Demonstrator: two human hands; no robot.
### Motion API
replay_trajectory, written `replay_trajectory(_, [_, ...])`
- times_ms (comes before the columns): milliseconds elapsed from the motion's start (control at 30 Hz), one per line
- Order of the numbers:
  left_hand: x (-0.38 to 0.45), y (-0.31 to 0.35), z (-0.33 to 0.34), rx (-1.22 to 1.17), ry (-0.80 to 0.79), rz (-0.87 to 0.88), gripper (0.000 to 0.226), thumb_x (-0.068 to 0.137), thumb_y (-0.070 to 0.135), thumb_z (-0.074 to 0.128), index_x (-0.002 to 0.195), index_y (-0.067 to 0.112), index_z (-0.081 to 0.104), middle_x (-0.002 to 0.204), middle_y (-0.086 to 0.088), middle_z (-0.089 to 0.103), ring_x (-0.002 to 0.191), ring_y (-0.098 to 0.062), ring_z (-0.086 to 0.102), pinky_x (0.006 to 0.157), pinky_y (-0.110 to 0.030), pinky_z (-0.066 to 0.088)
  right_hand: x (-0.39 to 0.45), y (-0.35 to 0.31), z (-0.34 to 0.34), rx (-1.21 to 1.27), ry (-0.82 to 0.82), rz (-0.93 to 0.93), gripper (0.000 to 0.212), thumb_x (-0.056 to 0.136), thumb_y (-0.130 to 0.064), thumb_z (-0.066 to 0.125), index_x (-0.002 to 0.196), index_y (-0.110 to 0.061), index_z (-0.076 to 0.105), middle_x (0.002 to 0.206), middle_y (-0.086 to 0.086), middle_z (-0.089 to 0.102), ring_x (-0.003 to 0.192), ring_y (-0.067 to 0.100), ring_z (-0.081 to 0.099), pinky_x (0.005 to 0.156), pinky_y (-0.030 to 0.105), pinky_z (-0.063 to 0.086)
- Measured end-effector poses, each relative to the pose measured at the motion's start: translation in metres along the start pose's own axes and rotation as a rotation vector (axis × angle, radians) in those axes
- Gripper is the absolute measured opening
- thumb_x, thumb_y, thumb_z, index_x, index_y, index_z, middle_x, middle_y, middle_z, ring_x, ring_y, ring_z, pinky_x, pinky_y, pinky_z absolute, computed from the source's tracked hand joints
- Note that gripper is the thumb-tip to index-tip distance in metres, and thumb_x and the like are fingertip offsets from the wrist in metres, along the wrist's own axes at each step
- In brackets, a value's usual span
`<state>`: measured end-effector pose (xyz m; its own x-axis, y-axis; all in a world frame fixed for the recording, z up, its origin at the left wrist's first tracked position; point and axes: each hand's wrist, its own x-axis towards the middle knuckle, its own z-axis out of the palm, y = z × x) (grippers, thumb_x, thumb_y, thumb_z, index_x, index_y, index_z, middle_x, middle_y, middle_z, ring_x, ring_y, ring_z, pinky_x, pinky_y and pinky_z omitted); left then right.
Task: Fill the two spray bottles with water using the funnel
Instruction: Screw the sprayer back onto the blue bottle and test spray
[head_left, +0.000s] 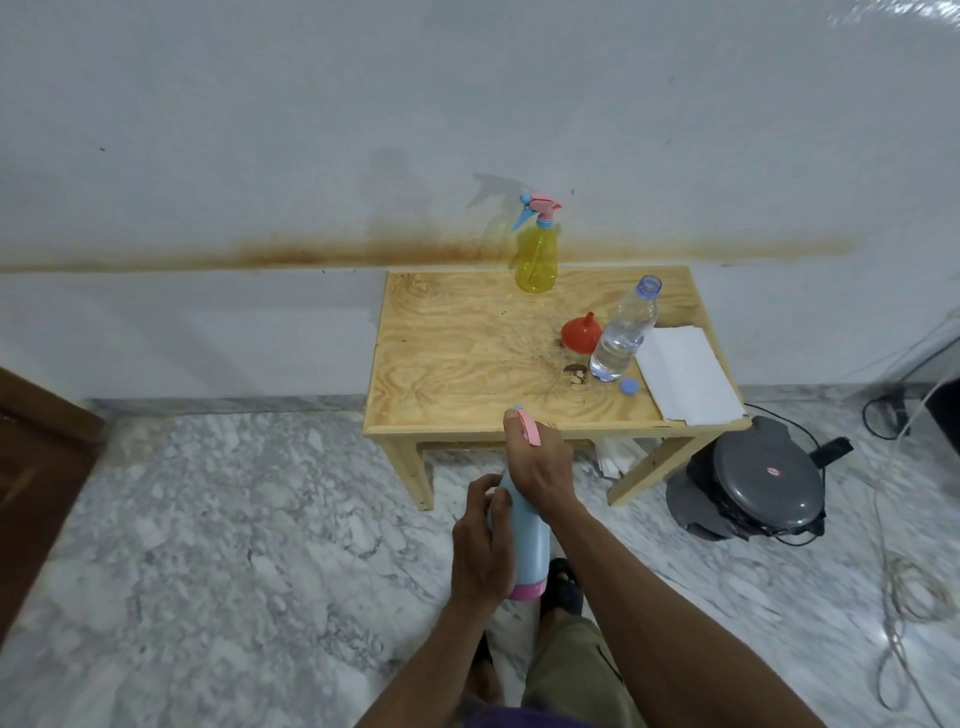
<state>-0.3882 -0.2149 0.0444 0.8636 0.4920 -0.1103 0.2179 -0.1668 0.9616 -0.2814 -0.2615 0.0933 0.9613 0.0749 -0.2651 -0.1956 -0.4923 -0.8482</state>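
Observation:
I hold a light blue spray bottle (529, 540) with a pink base in front of the wooden table (457, 364), above the floor. My left hand (480, 545) grips its body from the left. My right hand (537, 462) is curled round its pink and blue spray head at the top. A yellow spray bottle (536, 254) with its spray head on stands at the table's back edge. A red funnel (581, 332) lies on the table beside an uncapped clear water bottle (623, 332), which holds water. The bottle's blue cap (629, 386) lies near it.
A folded white paper towel (685, 374) lies at the table's right end. A grey round appliance (753, 478) with a black cord sits on the marble floor right of the table. Loose cables (898, 597) run along the far right. A white wall stands behind.

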Motion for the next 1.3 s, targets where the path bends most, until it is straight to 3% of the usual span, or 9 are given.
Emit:
replay_trajectory(233, [-0.004,0.0,-0.008,0.024,0.072,-0.037,0.033,0.096,0.045,0.035,0.116,0.026,0.052,0.096,0.008,0.068,0.082,0.003,0.069,0.059,-0.013,0.051,-0.002,-0.007,0.014,-0.069,-0.073,-0.091,0.052,0.105,-0.034,0.044,0.061,-0.007,0.042,0.059,0.011,0.054,0.059,0.023,0.049,0.065,0.041,0.041])
replay_trajectory(500, [-0.004,0.004,-0.016,0.035,0.114,-0.034,0.03,0.096,0.04,0.036,0.115,0.024,0.052,0.09,0.015,0.063,0.081,0.012,0.064,0.059,-0.008,0.047,-0.002,-0.011,0.022,-0.051,-0.087,-0.082,0.054,0.103,-0.037,0.047,0.056,-0.012,0.039,0.055,0.005,0.049,0.058,0.022,0.047,0.066,0.045,0.045])
replay_trajectory(633, [-0.001,0.007,-0.017,0.01,0.105,-0.021,0.034,0.095,0.045,0.037,0.115,0.023,0.054,0.091,0.014,0.066,0.081,0.008,0.066,0.059,-0.01,0.048,-0.002,-0.015,0.018,0.03,-0.115,-0.026,0.056,0.101,-0.043,0.048,0.061,-0.005,0.046,0.059,0.006,0.052,0.06,0.021,0.048,0.063,0.037,0.04])
replay_trajectory(733, [0.006,0.011,-0.021,-0.01,0.096,0.015,0.045,0.093,0.057,0.038,0.118,0.023,0.056,0.098,0.009,0.069,0.085,0.003,0.067,0.062,-0.01,0.048,-0.002,-0.027,0.012,0.108,-0.116,0.041,0.06,0.1,-0.048,0.049,0.077,0.006,0.058,0.068,0.006,0.056,0.065,0.018,0.048,0.061,0.032,0.037])
replay_trajectory(900, [0.025,0.021,-0.033,-0.015,-0.015,0.108,0.051,0.091,0.06,0.049,0.132,0.03,0.051,0.119,0.012,0.065,0.103,-0.005,0.067,0.077,-0.028,0.059,0.005,-0.051,-0.003,0.159,-0.101,-0.022,0.055,0.098,-0.054,0.05,0.08,-0.007,0.072,0.069,-0.001,0.061,0.06,0.008,0.053,0.058,0.025,0.037])
replay_trajectory(1033, [0.044,0.029,-0.044,-0.012,-0.103,0.219,0.066,0.09,0.054,0.059,0.146,0.024,0.042,0.135,0.021,0.054,0.118,-0.007,0.061,0.089,-0.03,0.058,0.013,-0.067,-0.009,0.199,-0.056,-0.12,0.046,0.094,-0.06,0.054,0.075,-0.022,0.072,0.077,-0.001,0.064,0.068,0.008,0.057,0.061,0.025,0.036])
replay_trajectory(1100, [0.056,0.031,-0.043,0.0,-0.099,0.232,0.069,0.089,0.054,0.06,0.147,0.024,0.04,0.139,0.01,0.054,0.12,-0.011,0.06,0.091,-0.038,0.058,0.018,-0.074,-0.012,0.209,-0.004,-0.202,0.04,0.093,-0.055,0.06,0.07,-0.025,0.071,0.069,-0.004,0.064,0.062,0.002,0.055,0.059,0.02,0.037])
replay_trajectory(1200, [0.074,0.035,-0.037,0.006,-0.043,0.244,0.067,0.088,0.052,0.062,0.145,0.024,0.043,0.14,0.006,0.054,0.123,-0.014,0.058,0.094,-0.043,0.056,0.025,-0.083,-0.015,0.317,0.065,-0.277,0.024,0.09,-0.043,0.071,0.082,-0.021,0.078,0.065,-0.008,0.068,0.058,-0.003,0.055,0.056,0.011,0.039])
replay_trajectory(1300, [0.095,0.037,-0.028,0.022,0.008,0.283,0.061,0.088,0.049,0.062,0.141,0.023,0.047,0.137,0.006,0.055,0.123,-0.013,0.057,0.095,-0.042,0.055,0.039,-0.083,-0.014,0.344,0.084,-0.279,0.01,0.087,-0.034,0.076,0.091,-0.026,0.078,0.068,-0.016,0.068,0.061,-0.003,0.056,0.06,0.018,0.043])
